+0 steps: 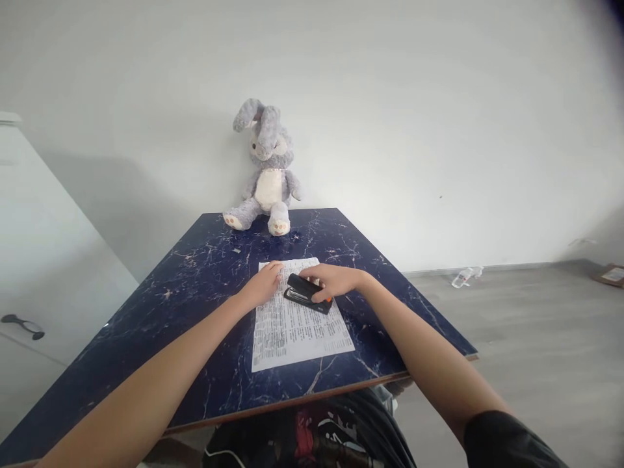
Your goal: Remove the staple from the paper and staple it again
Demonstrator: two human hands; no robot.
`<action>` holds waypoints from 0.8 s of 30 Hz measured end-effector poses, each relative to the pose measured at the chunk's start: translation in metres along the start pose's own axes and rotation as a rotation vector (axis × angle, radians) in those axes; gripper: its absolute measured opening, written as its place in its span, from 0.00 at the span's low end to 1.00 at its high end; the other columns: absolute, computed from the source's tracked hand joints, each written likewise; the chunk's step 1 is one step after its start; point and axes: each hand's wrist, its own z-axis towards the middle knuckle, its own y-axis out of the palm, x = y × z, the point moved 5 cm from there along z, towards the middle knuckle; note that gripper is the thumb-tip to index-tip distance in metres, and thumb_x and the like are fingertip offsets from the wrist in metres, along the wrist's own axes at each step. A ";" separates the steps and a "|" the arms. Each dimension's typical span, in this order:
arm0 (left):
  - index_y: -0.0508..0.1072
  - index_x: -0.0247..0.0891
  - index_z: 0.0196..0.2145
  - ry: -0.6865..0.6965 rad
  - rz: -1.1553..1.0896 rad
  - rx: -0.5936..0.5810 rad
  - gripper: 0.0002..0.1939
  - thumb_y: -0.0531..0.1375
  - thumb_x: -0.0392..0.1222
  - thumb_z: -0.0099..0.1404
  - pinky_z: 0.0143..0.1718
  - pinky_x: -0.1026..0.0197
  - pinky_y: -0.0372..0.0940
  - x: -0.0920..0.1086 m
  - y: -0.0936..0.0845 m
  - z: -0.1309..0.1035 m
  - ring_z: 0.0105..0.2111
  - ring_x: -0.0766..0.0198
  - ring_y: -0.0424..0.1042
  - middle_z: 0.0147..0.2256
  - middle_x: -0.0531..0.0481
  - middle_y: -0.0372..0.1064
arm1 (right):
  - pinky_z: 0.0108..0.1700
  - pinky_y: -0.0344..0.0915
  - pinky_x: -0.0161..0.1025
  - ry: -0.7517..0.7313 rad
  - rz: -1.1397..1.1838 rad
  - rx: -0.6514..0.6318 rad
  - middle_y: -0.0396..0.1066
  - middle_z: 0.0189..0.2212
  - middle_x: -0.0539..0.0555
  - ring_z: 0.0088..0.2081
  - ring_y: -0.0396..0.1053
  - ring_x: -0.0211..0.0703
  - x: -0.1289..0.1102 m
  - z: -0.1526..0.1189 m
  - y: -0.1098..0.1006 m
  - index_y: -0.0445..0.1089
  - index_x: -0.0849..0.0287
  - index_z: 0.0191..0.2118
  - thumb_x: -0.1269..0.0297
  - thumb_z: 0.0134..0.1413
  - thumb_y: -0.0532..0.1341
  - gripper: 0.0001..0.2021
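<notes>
Black stapler (303,286) sits over the printed sheet's (297,338) far half, its right end clasped in my right hand (335,281); my left hand (263,285) (loosely spread, gripping nothing) likely steadies the left edge.

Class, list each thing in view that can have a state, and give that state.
Paper: lying flat, printed side up.
Stapler: upper arm apart from base at one end.
Left hand: resting on the paper.
Right hand: holding the stapler.
Plush rabbit: seated upright, ears flopped over.
Clear plastic item: lying on the floor.
White cabinet: seemingly shut.
Cardboard box: cut off; open or shut unclear.
</notes>
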 end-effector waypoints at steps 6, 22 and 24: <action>0.79 0.39 0.51 -0.060 -0.138 0.074 0.17 0.55 0.43 0.71 0.69 0.40 0.57 0.002 -0.014 0.001 0.62 0.45 0.70 0.60 0.37 0.72 | 0.51 0.72 0.42 -0.109 0.278 -0.173 0.72 0.58 0.62 0.53 0.73 0.52 0.014 -0.010 -0.007 0.68 0.59 0.66 0.57 0.60 0.72 0.31; 0.79 0.39 0.42 -0.357 -0.851 0.328 0.19 0.60 0.57 0.70 0.65 0.44 0.63 -0.010 -0.024 -0.003 0.57 0.48 0.76 0.52 0.37 0.79 | 0.51 0.74 0.45 0.002 0.497 -0.224 0.76 0.51 0.62 0.48 0.75 0.52 0.029 -0.012 0.002 0.74 0.63 0.58 0.51 0.54 0.76 0.31; 0.79 0.39 0.42 -0.357 -0.853 0.330 0.19 0.60 0.57 0.70 0.65 0.43 0.63 -0.010 -0.025 -0.003 0.56 0.48 0.77 0.51 0.37 0.79 | 0.50 0.73 0.43 -0.030 0.440 -0.215 0.75 0.50 0.61 0.48 0.74 0.51 0.028 -0.011 0.003 0.75 0.62 0.57 0.50 0.54 0.75 0.30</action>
